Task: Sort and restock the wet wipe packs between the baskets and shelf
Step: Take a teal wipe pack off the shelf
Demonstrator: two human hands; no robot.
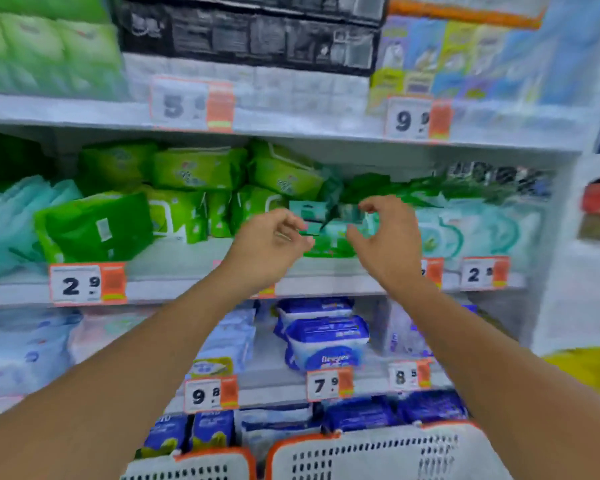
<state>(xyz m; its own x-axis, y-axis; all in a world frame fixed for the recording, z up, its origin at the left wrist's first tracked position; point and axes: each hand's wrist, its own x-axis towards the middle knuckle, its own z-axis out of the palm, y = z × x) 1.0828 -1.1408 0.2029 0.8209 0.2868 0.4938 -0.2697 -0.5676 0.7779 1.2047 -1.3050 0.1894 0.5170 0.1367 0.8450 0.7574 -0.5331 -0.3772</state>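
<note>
Fingers of the left hand (274,237) and right hand (378,233) hang loosely curled, holding nothing, just before the teal-and-green soft plastic wet wipe packs (329,226) at frame centre. Recommend gripping one pack from both ends and seating it square on the grey middle shelf (187,258). The white orange-rimmed perforated baskets (378,452) sit at the bottom edge.

Shelf-edge price tags (87,284): 5, 9.9, 2.9, 9.8, 7.9, 8.5; pack print blurred.
</note>
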